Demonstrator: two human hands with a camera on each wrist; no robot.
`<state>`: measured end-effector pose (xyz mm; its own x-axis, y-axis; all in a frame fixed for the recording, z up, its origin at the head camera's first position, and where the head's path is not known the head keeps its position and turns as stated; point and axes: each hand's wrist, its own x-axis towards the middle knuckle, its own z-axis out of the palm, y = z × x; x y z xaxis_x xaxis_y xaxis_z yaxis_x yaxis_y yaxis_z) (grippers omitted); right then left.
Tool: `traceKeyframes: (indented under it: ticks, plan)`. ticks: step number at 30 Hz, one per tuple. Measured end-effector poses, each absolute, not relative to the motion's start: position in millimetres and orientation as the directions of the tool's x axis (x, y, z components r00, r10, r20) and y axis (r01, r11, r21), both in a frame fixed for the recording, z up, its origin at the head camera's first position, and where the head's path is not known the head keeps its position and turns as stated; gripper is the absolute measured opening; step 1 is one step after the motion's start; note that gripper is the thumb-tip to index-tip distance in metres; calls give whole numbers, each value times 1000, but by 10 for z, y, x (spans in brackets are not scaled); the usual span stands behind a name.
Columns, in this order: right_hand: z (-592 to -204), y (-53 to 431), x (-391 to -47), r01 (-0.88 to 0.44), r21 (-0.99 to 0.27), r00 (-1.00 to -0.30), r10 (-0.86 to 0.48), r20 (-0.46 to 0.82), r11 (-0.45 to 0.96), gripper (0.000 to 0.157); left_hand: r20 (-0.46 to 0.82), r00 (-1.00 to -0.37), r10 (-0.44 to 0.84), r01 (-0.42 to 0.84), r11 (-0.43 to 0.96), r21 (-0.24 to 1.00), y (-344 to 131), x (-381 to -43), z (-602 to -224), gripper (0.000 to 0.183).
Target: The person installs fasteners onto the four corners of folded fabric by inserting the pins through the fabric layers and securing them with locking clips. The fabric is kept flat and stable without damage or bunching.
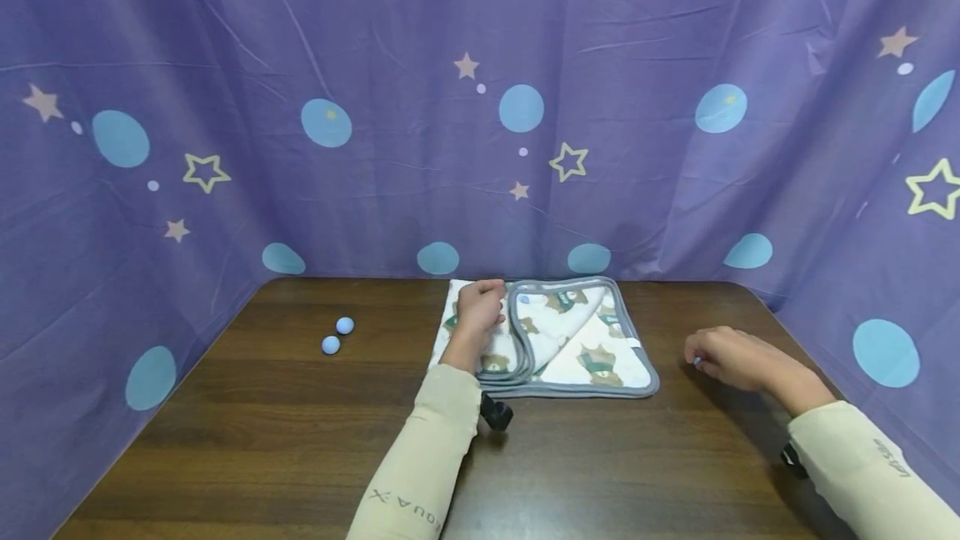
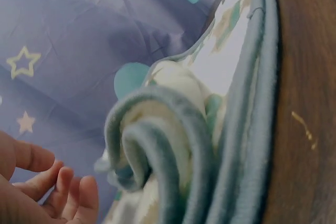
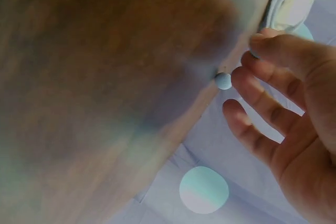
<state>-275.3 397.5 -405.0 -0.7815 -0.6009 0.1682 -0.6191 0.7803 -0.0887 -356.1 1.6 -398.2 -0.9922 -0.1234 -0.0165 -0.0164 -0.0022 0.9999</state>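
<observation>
Right of the blanket (image 1: 558,344), my right hand (image 1: 731,357), grip unclear, could bump the ball (image 3: 223,81) rolling; left hand (image 1: 480,307) loose, empty.

From here I see a dark brown wood-grain table (image 1: 262,440) filling the lower half of the head view. Near its far edge, just right of centre, lies a folded white blanket (image 1: 573,357) with bear prints and grey edging. Two small blue balls (image 1: 345,326) sit close together at centre left. Another blue ball (image 3: 223,81) shows right of centre in the right-wrist view; whether it rests on the wood, I can't tell.
</observation>
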Motion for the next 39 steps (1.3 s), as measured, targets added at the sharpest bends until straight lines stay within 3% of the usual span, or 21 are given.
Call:
traceKeyframes:
  ticks: [6,10,13,19,23,28,39]
  plan:
    - [-4001,3941,-2709,-615,-79,-773,-581,256,784,30,140,-990,-10,131,293,947,205,-3430,-3856,19]
    - [-3962,3906,-2688,-635,-56,-742,-588,321,770,31,250,-950,184,307,427,850,388,-3345,-3839,19]
    - [-3945,3884,-2685,-662,-22,-701,-609,371,749,34,298,-880,370,451,453,769,506,-3279,-3855,18]
    - [-3904,3842,-2658,-691,27,-645,-632,430,723,38,150,-747,647,571,510,644,638,-3139,-3902,17]
    - [-3868,3809,-2642,-693,34,-635,-632,444,720,33,33,-706,708,595,566,571,698,-3066,-3937,17]
    - [-3835,3768,-2634,-693,39,-632,-632,449,720,32,-26,-685,728,632,611,476,753,-3003,-3968,27]
    - [-3830,3687,-2641,-681,33,-655,-628,419,732,35,-22,-688,725,668,645,370,770,-2976,-4026,25]
